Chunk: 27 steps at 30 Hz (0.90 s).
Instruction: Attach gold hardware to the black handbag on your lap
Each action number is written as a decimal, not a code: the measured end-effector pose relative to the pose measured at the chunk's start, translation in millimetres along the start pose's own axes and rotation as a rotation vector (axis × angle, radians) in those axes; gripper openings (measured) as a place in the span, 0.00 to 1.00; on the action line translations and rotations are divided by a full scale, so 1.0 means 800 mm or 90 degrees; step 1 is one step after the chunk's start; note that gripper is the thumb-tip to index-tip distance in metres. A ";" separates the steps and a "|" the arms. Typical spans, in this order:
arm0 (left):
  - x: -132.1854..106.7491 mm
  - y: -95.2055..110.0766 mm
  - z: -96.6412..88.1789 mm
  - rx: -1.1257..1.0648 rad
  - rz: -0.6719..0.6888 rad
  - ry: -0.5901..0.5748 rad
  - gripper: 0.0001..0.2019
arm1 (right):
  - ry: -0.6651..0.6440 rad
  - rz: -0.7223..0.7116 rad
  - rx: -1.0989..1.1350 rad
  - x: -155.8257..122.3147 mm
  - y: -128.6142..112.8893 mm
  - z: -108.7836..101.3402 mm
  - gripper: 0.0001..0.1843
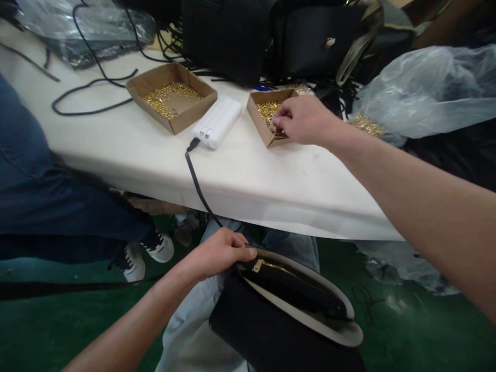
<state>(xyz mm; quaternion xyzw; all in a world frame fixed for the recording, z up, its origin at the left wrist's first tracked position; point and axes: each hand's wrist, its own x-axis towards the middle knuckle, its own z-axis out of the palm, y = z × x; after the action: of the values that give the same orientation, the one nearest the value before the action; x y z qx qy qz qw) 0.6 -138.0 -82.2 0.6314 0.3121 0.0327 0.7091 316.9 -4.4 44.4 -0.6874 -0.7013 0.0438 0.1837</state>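
Black bag (279,328) pinched by left hand (220,252); right hand (306,120) in box (260,125) of gold studs (266,110), fingers (282,122) bunched, hold unclear.

The black handbag (279,325) you hold at lower centre looks like smooth, matt leather or imitation leather; its zip pull (258,265) is shiny gold-coloured metal. Near the upper centre, you have gold studs (267,110) with a bright metallic gleam in a dull brown cardboard box (256,121). The white power bank (220,121) beside it appears to be smooth plastic. At upper right, you see a crinkled, glossy, translucent plastic bag (430,88); your jeans (189,333) are matt denim.
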 end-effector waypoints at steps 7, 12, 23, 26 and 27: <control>-0.002 -0.007 0.003 -0.018 0.010 0.008 0.24 | 0.120 0.013 0.037 -0.053 -0.040 -0.021 0.12; -0.001 -0.012 0.001 -0.029 0.002 0.031 0.24 | 0.056 0.067 0.391 -0.179 -0.102 -0.016 0.06; 0.007 -0.022 0.003 -0.072 -0.001 0.023 0.25 | -0.139 -0.067 0.390 -0.342 -0.140 0.070 0.15; 0.005 -0.019 0.008 -0.067 -0.011 0.037 0.23 | -0.063 -0.177 0.307 -0.346 -0.139 0.075 0.14; 0.005 -0.018 0.009 -0.065 -0.012 0.041 0.22 | -0.052 -0.208 0.274 -0.346 -0.140 0.077 0.13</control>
<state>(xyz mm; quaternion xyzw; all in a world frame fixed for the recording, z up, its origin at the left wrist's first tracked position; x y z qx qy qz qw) 2.4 -145.5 -96.9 0.5900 0.3384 0.0623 0.7304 187.5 -270.1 -31.9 -0.5078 -0.7844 0.1894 0.3017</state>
